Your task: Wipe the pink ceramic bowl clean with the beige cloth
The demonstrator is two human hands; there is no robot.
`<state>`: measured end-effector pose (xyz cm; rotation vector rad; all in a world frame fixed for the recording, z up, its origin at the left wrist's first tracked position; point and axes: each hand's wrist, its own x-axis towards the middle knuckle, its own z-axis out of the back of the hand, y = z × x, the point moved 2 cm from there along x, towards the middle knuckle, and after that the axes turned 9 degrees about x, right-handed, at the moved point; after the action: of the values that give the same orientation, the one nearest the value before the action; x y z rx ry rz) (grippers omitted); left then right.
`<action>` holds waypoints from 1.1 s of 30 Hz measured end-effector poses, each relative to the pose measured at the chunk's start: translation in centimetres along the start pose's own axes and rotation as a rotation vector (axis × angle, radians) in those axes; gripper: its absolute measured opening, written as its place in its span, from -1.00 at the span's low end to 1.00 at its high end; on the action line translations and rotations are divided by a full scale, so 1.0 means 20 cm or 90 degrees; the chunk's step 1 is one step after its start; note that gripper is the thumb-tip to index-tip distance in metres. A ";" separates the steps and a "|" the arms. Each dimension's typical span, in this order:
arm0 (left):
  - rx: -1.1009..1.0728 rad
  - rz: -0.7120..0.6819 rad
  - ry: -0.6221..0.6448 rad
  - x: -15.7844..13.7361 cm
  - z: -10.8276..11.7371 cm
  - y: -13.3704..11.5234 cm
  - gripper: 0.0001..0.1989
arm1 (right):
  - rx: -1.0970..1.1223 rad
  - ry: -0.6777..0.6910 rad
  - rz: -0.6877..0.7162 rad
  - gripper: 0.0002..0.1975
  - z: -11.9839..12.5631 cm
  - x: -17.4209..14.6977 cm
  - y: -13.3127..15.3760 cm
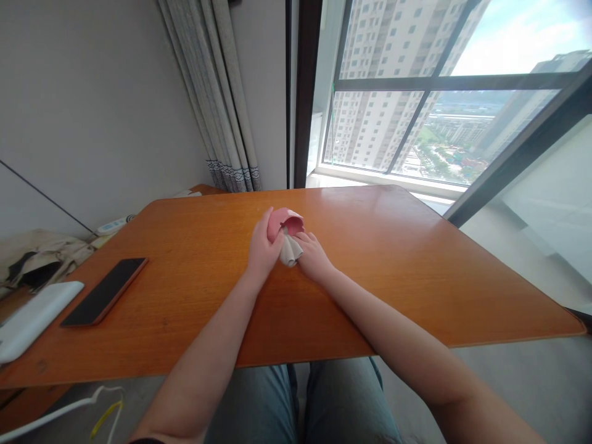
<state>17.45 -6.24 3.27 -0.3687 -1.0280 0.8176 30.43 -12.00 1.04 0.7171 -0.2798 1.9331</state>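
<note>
Bare forearms rise from the bottom edge of the head view, above two legs in blue jeans, and come together over the middle of a brown wooden table. Between the hands is a small rounded pink cup, its hollow mouth turned toward the right and partly toward the camera, with some pale marks on top. The left hand grasps the cup from its left side, fingers around the back and thumb at the front. A greyish-white cloth hangs in folds just below the mouth, between the two hands. The right hand is at the lower right of the cup, its fingers bent in against the rim and the cloth; I cannot tell whether they are clenched on the cloth or only touching it.

Well apart from the hands, on the left of the table, a dark phone with a reddish edge lies flat. Just beside it is a white case, cut off by the picture's edge. Beyond these are a heap of beige fabric and a white power strip. A grey curtain hangs behind the table, and tall buildings show through the window at upper right.
</note>
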 end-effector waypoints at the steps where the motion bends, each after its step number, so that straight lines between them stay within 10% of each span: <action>1: 0.014 0.001 0.011 0.01 0.02 0.02 -0.41 | -0.004 0.005 0.007 -0.84 0.00 0.00 0.01; 7: 0.036 -0.029 0.163 0.08 0.14 0.03 -0.31 | -0.085 -0.001 0.078 -0.83 0.01 0.00 0.01; 15: -0.125 0.031 0.027 -0.01 -0.01 -0.07 -0.16 | -0.056 -0.091 0.006 -0.83 0.02 -0.01 -0.03; 26: 0.092 -0.032 0.147 0.05 0.11 -0.03 -0.33 | -0.037 0.005 0.044 -0.84 0.02 0.00 -0.05; 33: -0.146 0.105 0.011 -0.03 -0.04 -0.07 -0.19 | -0.027 -0.070 -0.013 -0.81 0.03 0.00 -0.04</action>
<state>18.48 -7.55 3.36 -0.6623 -1.0890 0.8439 31.36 -11.90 1.52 0.7963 -0.3782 1.8664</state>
